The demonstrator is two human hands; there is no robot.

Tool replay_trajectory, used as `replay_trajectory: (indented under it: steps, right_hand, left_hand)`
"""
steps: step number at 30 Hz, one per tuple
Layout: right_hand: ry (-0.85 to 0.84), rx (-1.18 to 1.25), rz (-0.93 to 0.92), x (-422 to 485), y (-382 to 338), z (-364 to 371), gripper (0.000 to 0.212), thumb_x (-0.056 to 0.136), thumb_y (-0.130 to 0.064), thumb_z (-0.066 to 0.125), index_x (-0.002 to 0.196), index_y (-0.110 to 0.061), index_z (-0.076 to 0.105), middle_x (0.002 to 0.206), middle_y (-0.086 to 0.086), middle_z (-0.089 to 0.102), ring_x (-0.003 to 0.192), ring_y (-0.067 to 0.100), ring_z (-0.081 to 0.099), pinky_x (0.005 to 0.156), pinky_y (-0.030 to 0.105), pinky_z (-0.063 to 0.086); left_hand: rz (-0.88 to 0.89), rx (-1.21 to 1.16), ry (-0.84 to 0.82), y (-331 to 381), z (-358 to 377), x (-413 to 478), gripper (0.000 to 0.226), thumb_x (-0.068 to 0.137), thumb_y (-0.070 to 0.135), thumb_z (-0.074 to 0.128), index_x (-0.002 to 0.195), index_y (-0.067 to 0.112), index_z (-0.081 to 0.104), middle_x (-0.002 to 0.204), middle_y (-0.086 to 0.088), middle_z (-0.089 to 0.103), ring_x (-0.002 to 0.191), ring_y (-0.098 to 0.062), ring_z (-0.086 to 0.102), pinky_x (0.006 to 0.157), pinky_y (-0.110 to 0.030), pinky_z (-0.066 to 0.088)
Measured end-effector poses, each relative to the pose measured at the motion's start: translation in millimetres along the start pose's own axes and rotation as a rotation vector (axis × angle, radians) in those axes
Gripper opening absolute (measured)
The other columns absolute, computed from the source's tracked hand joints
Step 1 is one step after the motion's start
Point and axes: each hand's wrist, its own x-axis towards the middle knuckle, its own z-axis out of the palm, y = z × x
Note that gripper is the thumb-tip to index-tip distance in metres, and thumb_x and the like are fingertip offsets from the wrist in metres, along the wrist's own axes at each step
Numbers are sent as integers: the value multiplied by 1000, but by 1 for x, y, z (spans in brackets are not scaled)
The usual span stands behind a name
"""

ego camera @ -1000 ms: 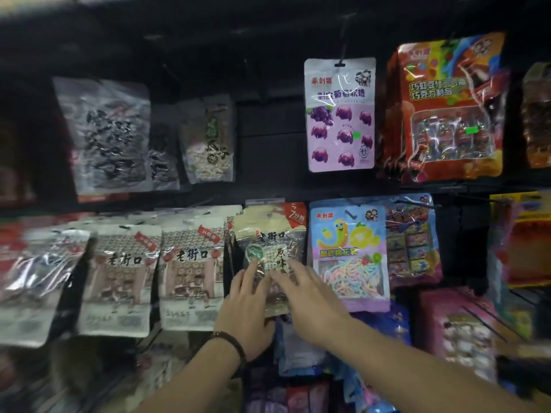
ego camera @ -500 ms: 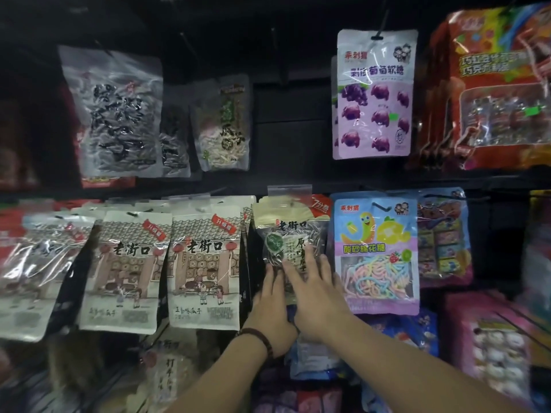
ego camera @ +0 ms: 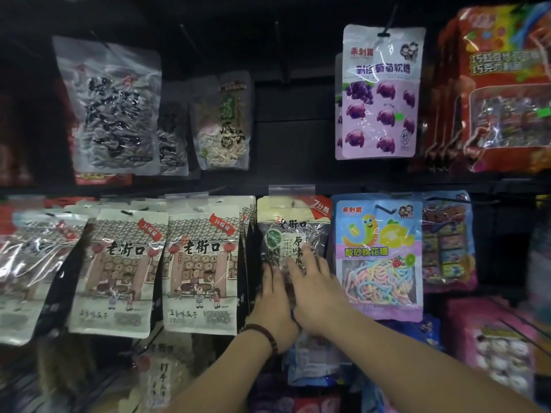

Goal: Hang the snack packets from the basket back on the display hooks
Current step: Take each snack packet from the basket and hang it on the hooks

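A clear seed packet with a cream top and a green round label hangs in the middle row, under a clear tag holder. My left hand, with a dark bead bracelet on the wrist, lies against the packet's lower left edge. My right hand rests flat on its lower front, fingers spread. The packet's bottom part is hidden behind both hands. No basket is in view.
Cream seed packets hang close on the left, a blue candy packet close on the right. Above hang a purple grape candy packet, red chocolate packets and clear seed bags. More packets hang below.
The view has shifted so the display sits further right and lower. Both hands stay on the clear seed packet; the right hand has slid a little higher on its front.
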Motion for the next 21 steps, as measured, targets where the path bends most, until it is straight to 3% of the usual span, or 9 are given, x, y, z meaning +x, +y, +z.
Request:
replay_trajectory:
  steps: [4,6,7,8,10,13,17,19,21]
  right_hand:
    - [-34,20,18,-6,1,-4,96,94,-13,62,171,-25,6,177,9,-26,164,40,2,128,53,31]
    - [-41,17,9,-12,-2,-8,100,91,-14,65,170,-24,5,178,12,-20,164,40,3,127,54,32]
    - [-38,13,-3,-16,-6,-10,101,90,-16,66,170,-24,5,178,14,-16,163,40,4,126,55,32]
    - [-29,10,-24,-20,-11,-12,101,90,-18,67,170,-25,5,177,14,-12,163,41,5,125,55,33]
    - [0,9,-85,-28,-26,-16,100,93,-21,68,170,-26,4,176,12,-9,162,40,6,124,56,34]
    - [61,-2,-212,-38,-55,-20,93,99,-22,62,169,-28,1,176,9,-11,163,39,4,126,57,32]
    - [67,-27,-329,-40,-93,-14,92,102,-28,60,167,-35,-4,176,6,-23,164,38,0,125,58,35]
    - [46,-53,-346,-39,-106,-8,92,104,-34,59,168,-37,-7,176,4,-26,165,38,-4,126,59,32]
    - [19,-84,-334,-34,-115,1,93,104,-37,58,169,-35,-9,175,2,-28,165,37,-6,128,60,28]
  left_hand:
    - [2,-18,-59,8,-2,-21,116,87,41,69,166,28,-15,173,-2,-27,163,-32,7,128,-55,25]
    - [90,-47,-24,11,-14,-42,84,85,34,61,161,34,26,171,-7,20,156,-28,31,124,-48,37]
    - [150,-41,36,9,-22,-54,62,83,30,57,144,35,48,150,-3,46,141,-25,50,114,-43,47]
    - [189,-13,111,6,-29,-67,45,83,28,56,128,35,58,128,5,54,122,-19,59,104,-38,52]
    - [214,92,293,-5,-45,-94,33,85,30,60,117,37,58,113,13,51,109,-12,55,95,-32,52]
    - [166,265,528,-34,-64,-126,52,81,36,68,129,41,49,131,10,45,125,-17,43,106,-34,47]
    - [-19,389,421,-79,-84,-128,93,86,39,70,157,51,12,172,-6,2,157,-36,12,130,-49,22]
    - [-39,392,357,-97,-85,-118,98,91,44,67,161,51,-2,174,-3,-20,162,-35,-3,132,-49,8]
    - [-22,382,341,-111,-84,-105,96,91,47,62,163,48,-1,172,0,-31,163,-35,-10,133,-49,6]
